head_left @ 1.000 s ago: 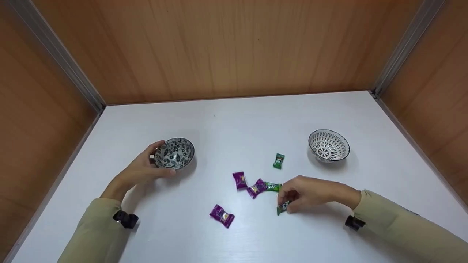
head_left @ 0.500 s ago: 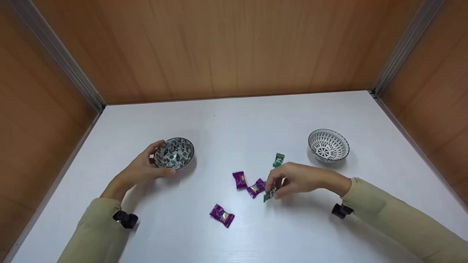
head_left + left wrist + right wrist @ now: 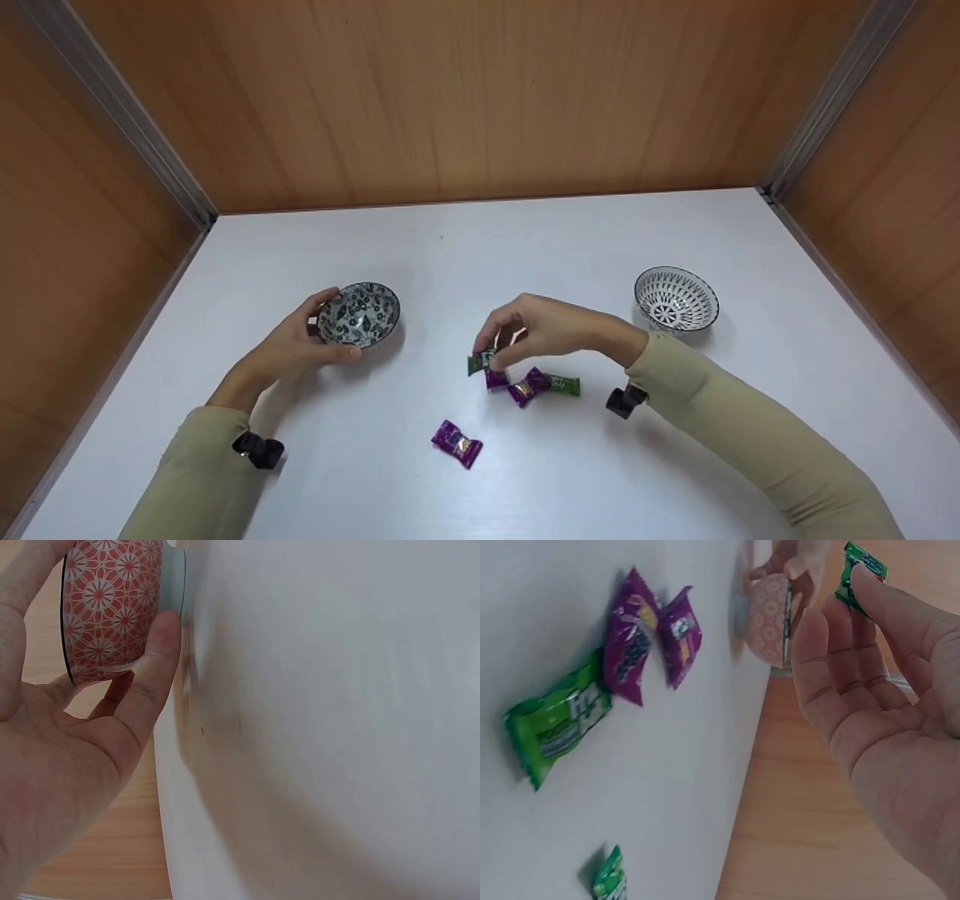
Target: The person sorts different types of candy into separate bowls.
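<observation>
My left hand [image 3: 289, 343] holds a small bowl [image 3: 358, 315] by its side, thumb and fingers spread round it. Inside, the bowl has a dark floral pattern; the left wrist view shows its red outside with white flowers [image 3: 112, 596]. Over the middle of the table, my right hand [image 3: 551, 328] pinches a green-wrapped candy [image 3: 855, 577] between thumb and fingertips. Beneath it lie a purple-wrapped candy [image 3: 496, 379], partly covered, and another purple candy [image 3: 529, 386] against a green candy [image 3: 562, 385]. Another green candy [image 3: 611, 877] shows at the bottom of the right wrist view.
A black-and-white patterned bowl [image 3: 676, 300] stands at the right, just beyond the right forearm. A lone purple candy [image 3: 457, 444] lies nearer the front of the white table [image 3: 360, 480]. Wooden panels [image 3: 480, 97] enclose the back and sides.
My right hand has lifted the green candy and carried it left and away from me, over the purple candies towards the left bowl. The left hand and its bowl have stayed put.
</observation>
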